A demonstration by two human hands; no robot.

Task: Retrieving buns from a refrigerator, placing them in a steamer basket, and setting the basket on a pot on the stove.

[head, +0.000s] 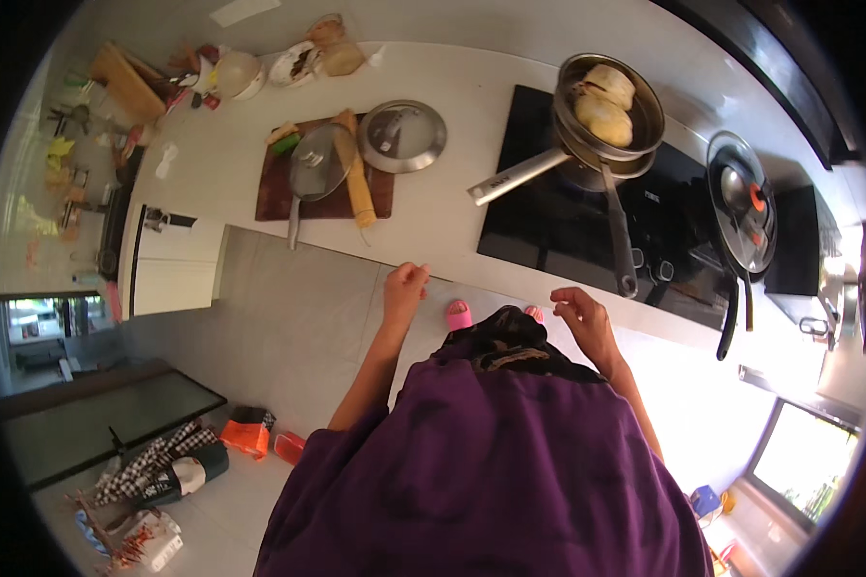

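Note:
My left hand [406, 281] hovers near the counter's front edge, its fingers curled in, and nothing shows in it. To the right, my right hand [583, 317] is raised before the cooktop [534, 187], fingers loosely bent and apart, holding nothing. On the cooktop a steel pan [646, 137] with a dark handle sits on top of a saucepan [523, 177] with a steel handle. Two pale buns or dough pieces [605, 104] lie in the upper pan. Left of them, a brown cutting board [274, 195] bears a glass lid [321, 162] and a wooden rolling pin [357, 180].
A steel-rimmed glass lid [404, 137] overlaps the board's right corner. A lidded black frying pan [743, 209] stands at the cooktop's right end. Bowls [239, 76] and wooden boards [126, 83] line the back left. Bags [249, 433] lie on the floor behind me at left.

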